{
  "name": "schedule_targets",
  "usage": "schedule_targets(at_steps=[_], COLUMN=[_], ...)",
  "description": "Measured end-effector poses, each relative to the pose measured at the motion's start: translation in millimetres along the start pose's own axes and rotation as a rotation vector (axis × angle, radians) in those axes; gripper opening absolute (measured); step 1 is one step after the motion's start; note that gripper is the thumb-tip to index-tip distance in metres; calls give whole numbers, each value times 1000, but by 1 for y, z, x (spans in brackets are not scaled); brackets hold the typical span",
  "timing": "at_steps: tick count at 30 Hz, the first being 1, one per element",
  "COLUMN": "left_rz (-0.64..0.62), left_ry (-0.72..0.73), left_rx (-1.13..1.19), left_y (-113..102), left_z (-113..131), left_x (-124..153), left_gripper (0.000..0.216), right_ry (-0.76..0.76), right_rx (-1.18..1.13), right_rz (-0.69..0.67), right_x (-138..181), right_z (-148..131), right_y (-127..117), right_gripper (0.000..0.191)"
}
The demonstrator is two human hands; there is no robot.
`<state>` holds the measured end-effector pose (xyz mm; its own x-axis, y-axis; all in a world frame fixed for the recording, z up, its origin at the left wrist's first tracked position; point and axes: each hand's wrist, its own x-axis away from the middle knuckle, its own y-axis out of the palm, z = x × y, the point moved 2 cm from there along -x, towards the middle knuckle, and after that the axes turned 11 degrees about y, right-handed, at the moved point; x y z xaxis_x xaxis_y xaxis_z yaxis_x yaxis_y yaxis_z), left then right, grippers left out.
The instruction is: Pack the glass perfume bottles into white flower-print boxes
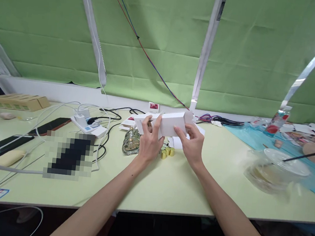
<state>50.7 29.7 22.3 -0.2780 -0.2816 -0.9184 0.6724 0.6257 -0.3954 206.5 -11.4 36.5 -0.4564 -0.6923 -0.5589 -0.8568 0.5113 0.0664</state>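
Between my two hands a white cardboard box (170, 125) is held up above the table. My left hand (151, 140) grips its left part, fingers wrapped over the near face. At the right end, my right hand (193, 142) pinches the box by an edge where a flap stands up. Just behind and left of my left hand lie clear glass bottles (131, 142) in a cluster. Several small gold caps (167, 152) stand on the table below the box. White paper or flat card (175, 142) lies behind them, partly hidden by the box and my right hand.
A white power strip (88, 124) with cables sits to the left, near dark phone-like devices (51, 125). On the right are a clear plastic bowl (266, 174) with a lid, a blue cloth (246, 133) and a bottle (278, 121). The table's front edge runs below my forearms.
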Motion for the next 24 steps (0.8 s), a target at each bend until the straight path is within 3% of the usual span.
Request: schedule_targets(at_steps=[11, 24], left_rz=[24, 41], left_ry=[5, 37], left_rx=[9, 0], left_y=[-1, -2], left_z=[2, 5], left_x=[-1, -2], left_gripper=[74, 74], right_ry=[13, 25], right_rx=[-20, -40], right_rz=[0, -52], right_x=[0, 0], right_z=[-5, -7], right_y=[-2, 0], right_gripper=[43, 39])
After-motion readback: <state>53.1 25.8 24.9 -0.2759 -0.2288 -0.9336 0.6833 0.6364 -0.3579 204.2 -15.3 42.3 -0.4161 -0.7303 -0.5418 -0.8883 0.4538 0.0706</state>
